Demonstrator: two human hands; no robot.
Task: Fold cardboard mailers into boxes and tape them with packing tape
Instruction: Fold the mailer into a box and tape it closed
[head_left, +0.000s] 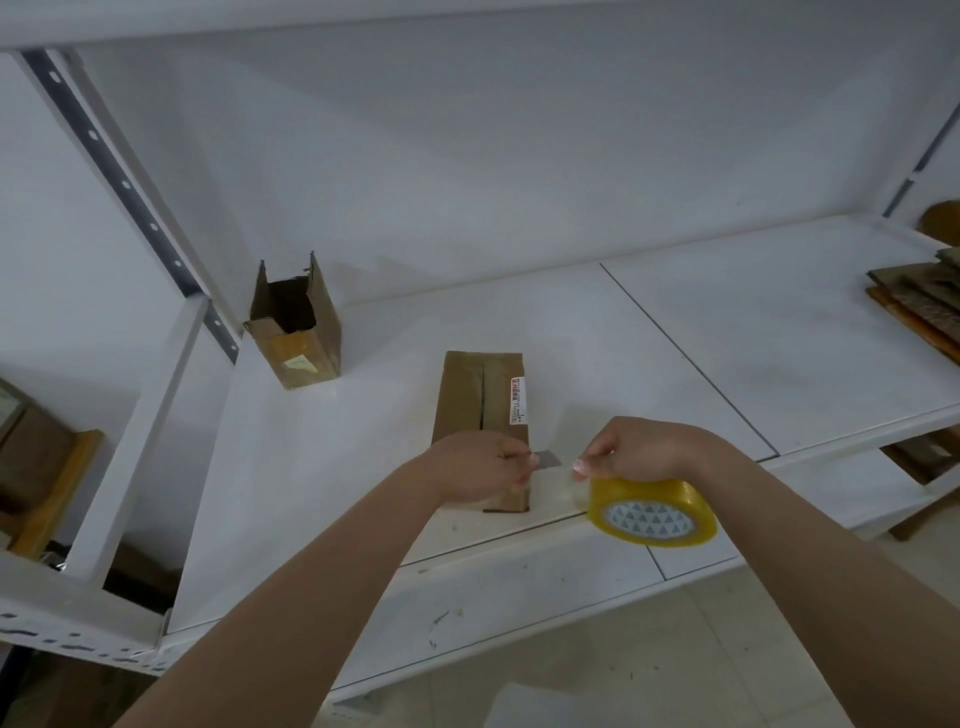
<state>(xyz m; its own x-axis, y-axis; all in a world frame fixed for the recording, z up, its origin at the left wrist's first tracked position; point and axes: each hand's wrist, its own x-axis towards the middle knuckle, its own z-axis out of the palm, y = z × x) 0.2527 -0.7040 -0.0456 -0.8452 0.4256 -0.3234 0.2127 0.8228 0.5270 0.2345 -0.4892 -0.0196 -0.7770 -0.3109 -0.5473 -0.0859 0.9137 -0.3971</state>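
Note:
A folded brown cardboard box (480, 400) lies on the white shelf (675, 364), its two flaps meeting along a centre seam, a white label near its right edge. My left hand (478, 467) is over the box's near end and grips a small grey blade (546, 458). My right hand (639, 449) holds a yellow roll of packing tape (652, 512) just right of the box, thumb on the clear strip pulled toward the blade. A second box (296, 322) stands upright and open-topped at the back left.
A stack of flat cardboard mailers (919, 301) lies at the shelf's right end. A perforated metal upright (130, 192) rises at the left. More brown cardboard (36, 462) sits on a lower level at far left. The shelf's front edge (519, 587) runs below my forearms.

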